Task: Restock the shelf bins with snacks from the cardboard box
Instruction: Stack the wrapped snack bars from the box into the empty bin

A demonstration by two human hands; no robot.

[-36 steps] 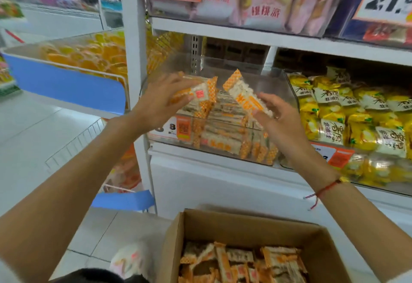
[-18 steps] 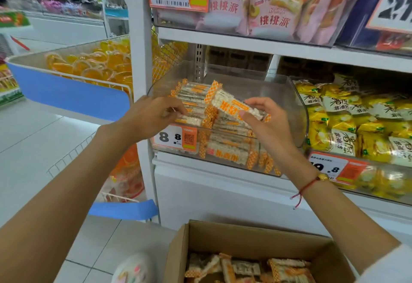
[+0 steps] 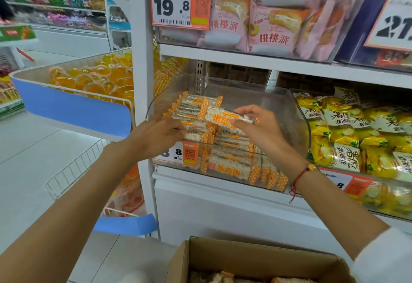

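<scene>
A clear plastic shelf bin holds stacked orange-and-white rice snack bars. My right hand pinches one snack bar and holds it flat over the middle of the stack. My left hand rests at the bin's left front, its fingers on the left stack of bars; I cannot tell whether it grips one. At the bottom edge the open cardboard box shows more of the same bars.
A bin of yellow snack packs sits to the right. Pink cake packs fill the shelf above, behind a 19.8 price tag. A wire basket with blue front holding orange jellies juts out on the left.
Both hands have come down into the bin. The left hand's bar now lies on the left stack. The right hand has lowered its bar toward the pile.
</scene>
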